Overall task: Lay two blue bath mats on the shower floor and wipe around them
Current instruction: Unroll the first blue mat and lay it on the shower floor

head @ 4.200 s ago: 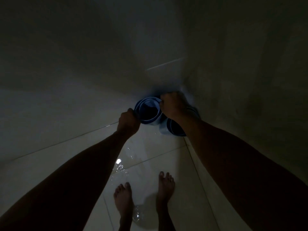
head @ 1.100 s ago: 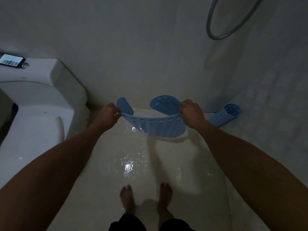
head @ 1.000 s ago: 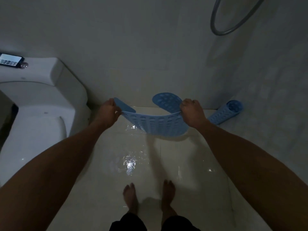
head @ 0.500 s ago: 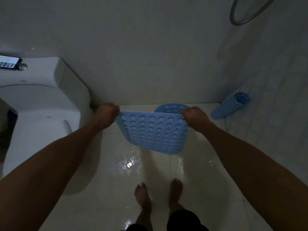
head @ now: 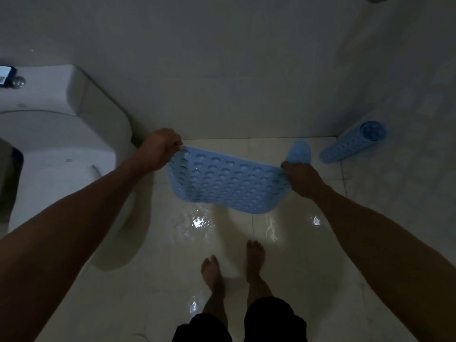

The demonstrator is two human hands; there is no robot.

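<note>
A blue bath mat (head: pixel 227 186) with rows of round dimples hangs spread in the air above the wet floor. My left hand (head: pixel 160 149) grips its left top corner. My right hand (head: pixel 301 177) grips its right edge, where a flap of the mat curls up behind the fingers. A second blue mat (head: pixel 352 141), still rolled into a tube, lies on the floor in the far right corner against the wall.
A white toilet (head: pixel 61 149) stands at the left, with a phone (head: pixel 5 75) on its cistern. The pale tiled floor (head: pixel 283 255) is wet and glossy. My bare feet (head: pixel 232 265) stand below the mat. Walls close the far and right sides.
The mat went from a curled strip to spread wide between my hands, and my hands have moved further apart. Earlier still, both hands held rolled mats in the corner.
</note>
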